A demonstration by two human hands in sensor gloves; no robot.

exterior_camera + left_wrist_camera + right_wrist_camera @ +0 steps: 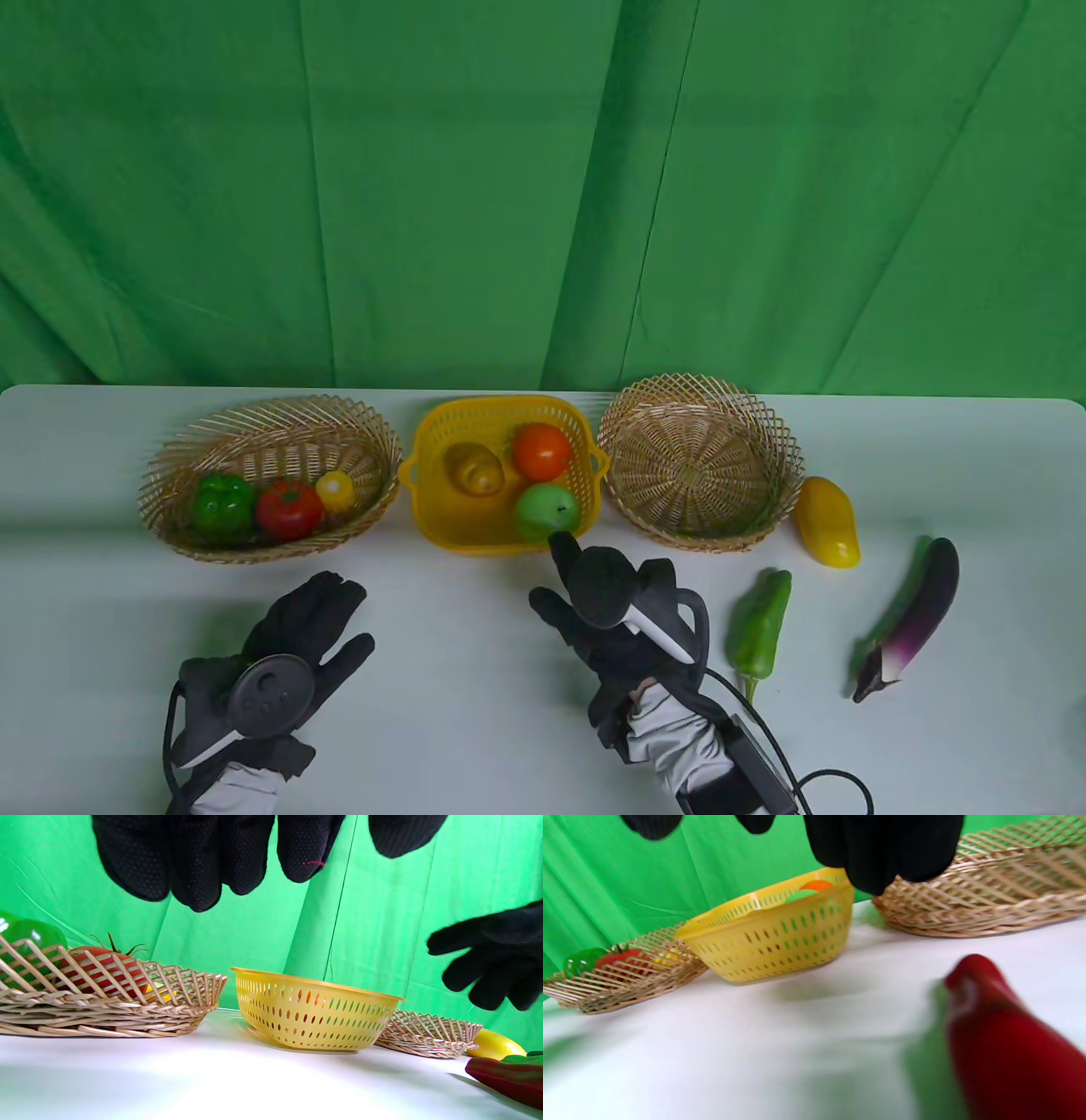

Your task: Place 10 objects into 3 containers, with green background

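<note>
While both the left hand [293,645] and right hand [607,607] hover empty with fingers spread, a careless reach could roll the eggplant [912,620] off the table [475,679].

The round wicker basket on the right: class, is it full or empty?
Empty. In the table view the round wicker basket shows only its bare woven bottom; the yellow mango lies outside it on the table.
</note>
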